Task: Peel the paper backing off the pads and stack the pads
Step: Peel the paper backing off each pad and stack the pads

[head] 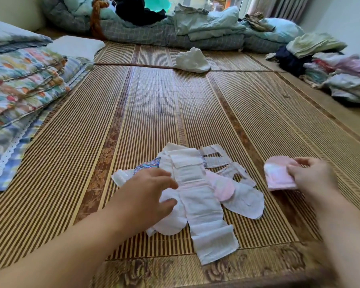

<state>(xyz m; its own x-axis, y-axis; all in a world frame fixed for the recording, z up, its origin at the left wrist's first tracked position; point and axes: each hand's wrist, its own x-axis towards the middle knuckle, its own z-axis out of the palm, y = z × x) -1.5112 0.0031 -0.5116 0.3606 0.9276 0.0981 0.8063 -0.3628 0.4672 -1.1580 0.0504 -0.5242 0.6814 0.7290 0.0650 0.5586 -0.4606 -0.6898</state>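
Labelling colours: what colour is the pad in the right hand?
Pale pink, with a whiter inner patch; the folded pad pinched in the right hand, head view.

No readable text anywhere — patterned wrapper (147,165) print too blurred, no labels legible

A heap of white pads (197,196) and torn paper strips (214,157) lies low in the middle of the frame on a striped bamboo mat (154,113), and the left hand (146,192) reaches over its left edge with fingers (166,179) spread loose, nothing gripped. At the right the right hand (312,175) pinches a folded pink pad (277,175) just above the mat, well apart from the heap. Folded floral bedding (23,88) fills the left side, a crumpled white cloth (192,60) sits upper centre, and stacked clothes (330,65) crowd the upper right.
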